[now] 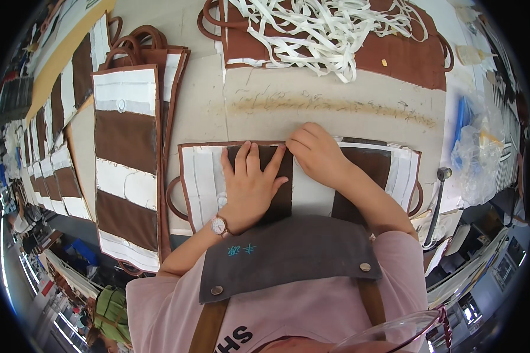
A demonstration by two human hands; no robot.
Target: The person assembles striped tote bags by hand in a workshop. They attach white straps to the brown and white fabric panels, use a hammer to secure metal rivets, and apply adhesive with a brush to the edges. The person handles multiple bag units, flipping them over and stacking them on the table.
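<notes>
In front of me lies a flat striped fabric bag in brown and white, with brown edging and a brown handle loop at either end. My left hand rests on it with fingers spread, the index fingertip at the far edge. Right beside that fingertip, my right hand is closed in a pinch at the same brown edging. Whatever is between those fingers is hidden. A watch is on my left wrist. My grey apron covers the bag's near side.
On the left, similar striped bags with brown handles are stacked. Beyond the work, white tape lies tangled on a brown bag. Loose threads litter the table. At right are a black-handled tool and clear plastic.
</notes>
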